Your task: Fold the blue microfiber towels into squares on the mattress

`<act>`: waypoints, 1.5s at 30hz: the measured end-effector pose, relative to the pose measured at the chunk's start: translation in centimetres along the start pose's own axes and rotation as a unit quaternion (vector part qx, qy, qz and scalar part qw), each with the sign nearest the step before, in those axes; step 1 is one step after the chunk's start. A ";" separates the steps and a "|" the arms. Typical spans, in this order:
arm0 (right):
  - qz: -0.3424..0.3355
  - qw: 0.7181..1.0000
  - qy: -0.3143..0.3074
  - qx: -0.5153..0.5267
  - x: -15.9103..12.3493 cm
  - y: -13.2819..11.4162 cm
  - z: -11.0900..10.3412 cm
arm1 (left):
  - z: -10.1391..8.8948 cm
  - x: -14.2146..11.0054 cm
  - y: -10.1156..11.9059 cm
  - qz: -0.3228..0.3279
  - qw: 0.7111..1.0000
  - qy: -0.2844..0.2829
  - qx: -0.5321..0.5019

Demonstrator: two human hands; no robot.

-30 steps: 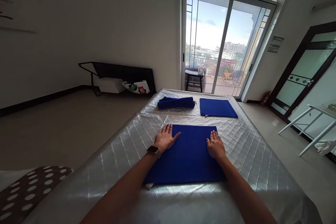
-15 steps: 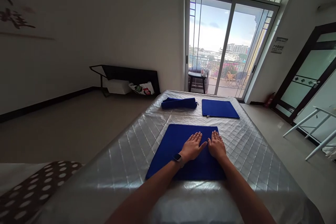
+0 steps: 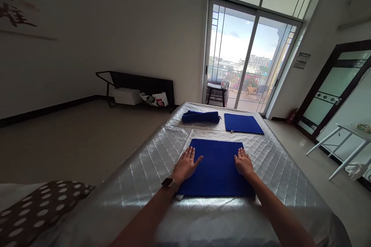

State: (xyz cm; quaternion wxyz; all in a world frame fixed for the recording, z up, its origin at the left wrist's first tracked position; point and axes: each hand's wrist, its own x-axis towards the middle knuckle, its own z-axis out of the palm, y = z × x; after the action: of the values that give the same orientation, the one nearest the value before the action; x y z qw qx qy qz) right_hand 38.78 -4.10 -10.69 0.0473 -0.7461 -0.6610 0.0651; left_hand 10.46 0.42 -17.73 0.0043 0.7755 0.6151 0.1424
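Note:
A flat blue cloth point(image 3: 217, 170), roughly rectangular, lies on the silver quilted cover point(image 3: 150, 162) in front of me. My left hand point(image 3: 186, 165) rests flat at its left edge, fingers stretched forward and thumb out to the right. On the opposite edge lies my right hand point(image 3: 243, 161), palm down with its fingers extended. Neither hand grasps anything. Farther back are a rolled or folded blue cloth point(image 3: 201, 117) and, to its right, another flat blue cloth point(image 3: 244, 123). A small pale tag shows at the near left corner of the closest cloth.
A brown polka-dot fabric point(image 3: 43, 208) lies at the lower left. Against the wall stands a dark bench-like frame point(image 3: 145, 85) with a white box point(image 3: 126, 96). Sliding glass doors point(image 3: 232, 54) are beyond the bed, and a white-legged table point(image 3: 350, 131) is at right.
My left hand has slid left from the cloth's middle to its left edge. My right hand stays near the right edge. The view has shifted slightly.

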 end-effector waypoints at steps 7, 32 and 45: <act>-0.023 1.000 -0.002 0.020 -5.1 1.2 1.7 | 1.8 0.8 -0.8 0.014 0.999 0.029 0.013; -0.054 0.997 -0.014 0.053 -7.0 1.7 1.9 | 2.4 -1.1 17.3 0.281 0.959 -0.032 -0.019; -0.028 0.997 -0.037 0.058 -7.1 1.4 1.1 | 1.2 -6.8 -2.0 0.050 0.999 0.004 0.014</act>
State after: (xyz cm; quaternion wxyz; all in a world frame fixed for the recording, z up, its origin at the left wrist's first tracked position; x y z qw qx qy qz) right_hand 39.12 -11.29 -11.80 0.0676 -0.7206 -0.6778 0.1297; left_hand 7.48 -5.40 -20.74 -0.0160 0.8045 0.5778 0.1366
